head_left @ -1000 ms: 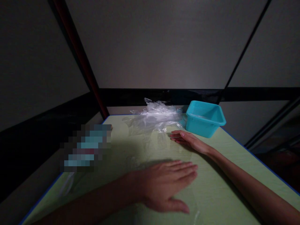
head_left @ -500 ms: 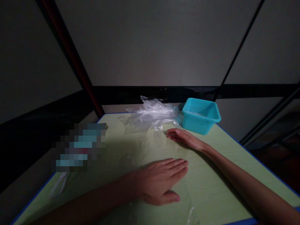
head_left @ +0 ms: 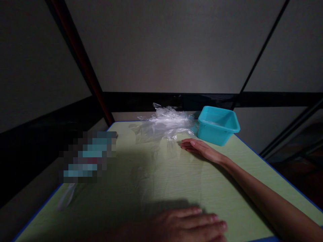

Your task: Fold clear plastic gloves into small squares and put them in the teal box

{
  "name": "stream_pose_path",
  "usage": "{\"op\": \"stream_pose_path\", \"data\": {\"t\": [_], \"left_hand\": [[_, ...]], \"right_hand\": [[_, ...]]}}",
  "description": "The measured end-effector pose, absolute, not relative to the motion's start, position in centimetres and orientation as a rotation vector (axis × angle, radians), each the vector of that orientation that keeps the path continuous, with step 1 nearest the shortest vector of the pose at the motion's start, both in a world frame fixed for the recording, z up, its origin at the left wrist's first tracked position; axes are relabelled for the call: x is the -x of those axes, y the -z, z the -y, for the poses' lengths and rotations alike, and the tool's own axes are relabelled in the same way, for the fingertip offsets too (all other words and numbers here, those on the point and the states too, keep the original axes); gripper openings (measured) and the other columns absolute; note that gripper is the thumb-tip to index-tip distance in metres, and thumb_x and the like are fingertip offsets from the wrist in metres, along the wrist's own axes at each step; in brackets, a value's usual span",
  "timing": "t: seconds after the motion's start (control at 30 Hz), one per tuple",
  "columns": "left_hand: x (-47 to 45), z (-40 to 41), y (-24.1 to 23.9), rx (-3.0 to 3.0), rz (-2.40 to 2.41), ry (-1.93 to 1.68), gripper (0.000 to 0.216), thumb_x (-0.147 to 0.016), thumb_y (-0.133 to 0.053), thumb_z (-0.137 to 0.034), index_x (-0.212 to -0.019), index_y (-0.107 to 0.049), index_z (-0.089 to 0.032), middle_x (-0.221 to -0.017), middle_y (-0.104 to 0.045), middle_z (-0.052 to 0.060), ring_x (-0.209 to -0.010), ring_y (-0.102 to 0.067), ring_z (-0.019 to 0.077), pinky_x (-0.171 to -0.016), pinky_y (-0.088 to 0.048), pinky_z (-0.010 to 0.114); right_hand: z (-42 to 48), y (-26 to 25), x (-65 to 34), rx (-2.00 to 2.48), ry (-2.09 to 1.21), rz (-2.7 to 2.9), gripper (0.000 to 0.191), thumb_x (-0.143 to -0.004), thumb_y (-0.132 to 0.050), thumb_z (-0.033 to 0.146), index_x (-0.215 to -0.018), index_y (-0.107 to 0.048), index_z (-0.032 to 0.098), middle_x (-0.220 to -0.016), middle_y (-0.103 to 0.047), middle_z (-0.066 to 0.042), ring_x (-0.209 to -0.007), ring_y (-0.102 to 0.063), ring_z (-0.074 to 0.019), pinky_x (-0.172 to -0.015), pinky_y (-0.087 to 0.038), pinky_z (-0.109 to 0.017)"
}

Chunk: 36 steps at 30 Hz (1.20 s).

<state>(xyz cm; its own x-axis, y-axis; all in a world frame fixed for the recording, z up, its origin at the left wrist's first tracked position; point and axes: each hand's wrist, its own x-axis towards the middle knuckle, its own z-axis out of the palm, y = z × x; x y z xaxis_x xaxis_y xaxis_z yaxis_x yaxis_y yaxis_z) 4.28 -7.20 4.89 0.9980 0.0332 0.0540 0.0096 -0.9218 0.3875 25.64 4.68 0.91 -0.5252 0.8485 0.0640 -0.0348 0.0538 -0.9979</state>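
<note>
While the light is dim, the counter (head_left: 176,174) shows a smooth, pale green top with a faint wood-like grain and a thin blue edge. A sheet of clear plastic film (head_left: 161,168) lies spread flat over its middle, so thin that only soft creases and pale glints give it away; its edges are hard to trace. At the far end the film gathers into a crumpled, glossy plastic heap (head_left: 166,124), wrinkled and whitish where it catches light. Just right of that heap stands a teal tub (head_left: 218,126), rectangular, hard plastic, with a rolled rim and slanted walls.

The right hand (head_left: 200,149) lies palm down on the counter near the far end, its fingers (head_left: 188,144) straight and held close together, tips pointing left toward the flat film, just in front of the heap and near the tub. Whether they touch the film cannot be told. The left hand (head_left: 191,227) rests flat at the near edge, its fingers (head_left: 209,218) extended, slightly apart, pointing right, gripping nothing. The flat film lies between the two hands.
</note>
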Motion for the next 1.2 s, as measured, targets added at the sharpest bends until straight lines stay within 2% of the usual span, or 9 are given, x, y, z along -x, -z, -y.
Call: {"op": "stream_pose_path", "data": {"t": [0.13,0.23,0.53,0.67,0.8,0.9,1.03,1.1,1.2], "left_hand": [[-1.4,4.5,-5.8,-2.793,-0.491,-0.200,0.057,-0.089,-0.032,-0.036,-0.137,-0.012,-0.012,-0.143,-0.009,0.009,-0.130,-0.010,0.0202,-0.107,-0.015,0.036],[0.6,2.5,-4.6,-2.812,-0.771,-0.227,0.053,-0.090,-0.030,-0.026,-0.137,-0.010,-0.016,-0.143,-0.009,0.007,-0.130,-0.011,0.0189,-0.107,-0.015,0.036],[1.3,1.1,-2.1,-2.747,-0.843,-0.153,0.051,-0.088,-0.035,-0.028,-0.136,-0.019,-0.017,-0.143,-0.012,0.005,-0.131,-0.009,0.0188,-0.107,-0.012,0.038],[2.3,0.5,-2.7,-2.562,-0.889,-0.348,0.048,-0.092,-0.023,-0.030,-0.137,-0.015,-0.017,-0.143,-0.013,0.004,-0.130,-0.013,0.0156,-0.106,-0.016,0.035],[3.9,-0.3,-2.7,-2.496,-1.144,-0.515,0.047,-0.093,-0.016,-0.032,-0.135,-0.019,-0.012,-0.143,-0.017,0.006,-0.130,-0.015,0.0149,-0.107,-0.014,0.034],[4.6,-0.6,-1.9,-2.634,-1.260,-0.410,0.047,-0.091,-0.020,-0.031,-0.133,-0.022,-0.008,-0.142,-0.017,0.010,-0.130,-0.013,0.0169,-0.107,-0.013,0.035],[4.9,-1.0,-0.7,-2.745,-1.308,-0.272,0.048,-0.091,-0.021,-0.029,-0.133,-0.021,-0.006,-0.142,-0.016,0.013,-0.130,-0.012,0.0181,-0.106,-0.014,0.036],[4.9,-1.3,-0.3,-2.772,-1.305,-0.257,0.048,-0.091,-0.020,-0.029,-0.134,-0.018,-0.007,-0.142,-0.015,0.013,-0.130,-0.011,0.0176,-0.105,-0.014,0.036],[5.0,-1.5,-0.2,-2.802,-1.289,-0.232,0.048,-0.091,-0.021,-0.029,-0.133,-0.020,-0.008,-0.142,-0.016,0.013,-0.131,-0.011,0.0178,-0.105,-0.014,0.036]], "right_hand": [[-4.7,-0.8,-25.7,0.821,-1.547,1.630,0.041,-0.084,-0.045,0.044,-0.112,-0.050,0.015,-0.119,-0.052,-0.012,-0.110,-0.048,-0.0198,-0.101,-0.027,-0.042],[-4.6,-0.9,-25.6,0.845,-1.540,1.635,0.039,-0.084,-0.045,0.044,-0.111,-0.051,0.016,-0.118,-0.053,-0.011,-0.110,-0.049,-0.0195,-0.101,-0.027,-0.043],[-4.4,-0.8,-25.6,0.816,-1.558,1.610,0.036,-0.085,-0.045,0.042,-0.110,-0.053,0.017,-0.119,-0.053,-0.010,-0.110,-0.049,-0.0203,-0.101,-0.027,-0.042],[-4.9,-0.6,-26.2,0.792,-1.556,1.432,0.033,-0.083,-0.047,0.043,-0.105,-0.056,0.019,-0.113,-0.058,-0.009,-0.106,-0.052,-0.0219,-0.098,-0.031,-0.044],[-4.4,-1.7,-26.6,0.811,-1.278,1.486,0.029,-0.082,-0.048,0.042,-0.096,-0.061,0.020,-0.106,-0.062,-0.008,-0.103,-0.054,-0.0240,-0.095,-0.035,-0.045],[-2.5,-3.5,-25.1,0.901,-0.927,1.889,0.026,-0.086,-0.042,0.035,-0.097,-0.062,0.022,-0.108,-0.061,-0.006,-0.103,-0.053,-0.0236,-0.092,-0.038,-0.046],[0.8,-5.0,-20.3,0.435,-0.694,2.665,0.041,-0.088,-0.036,0.026,-0.128,-0.039,0.017,-0.132,-0.040,-0.008,-0.121,-0.036,-0.0191,-0.099,-0.031,-0.041],[1.9,-5.0,-17.7,0.170,-0.604,2.857,0.050,-0.087,-0.040,0.029,-0.131,-0.031,0.007,-0.135,-0.032,-0.014,-0.127,-0.023,-0.0198,-0.105,-0.020,-0.039],[2.4,-4.3,-15.0,0.014,-0.566,2.907,0.058,-0.086,-0.040,0.032,-0.132,-0.025,0.001,-0.137,-0.027,-0.018,-0.129,-0.015,-0.0196,-0.106,-0.016,-0.036]]}}
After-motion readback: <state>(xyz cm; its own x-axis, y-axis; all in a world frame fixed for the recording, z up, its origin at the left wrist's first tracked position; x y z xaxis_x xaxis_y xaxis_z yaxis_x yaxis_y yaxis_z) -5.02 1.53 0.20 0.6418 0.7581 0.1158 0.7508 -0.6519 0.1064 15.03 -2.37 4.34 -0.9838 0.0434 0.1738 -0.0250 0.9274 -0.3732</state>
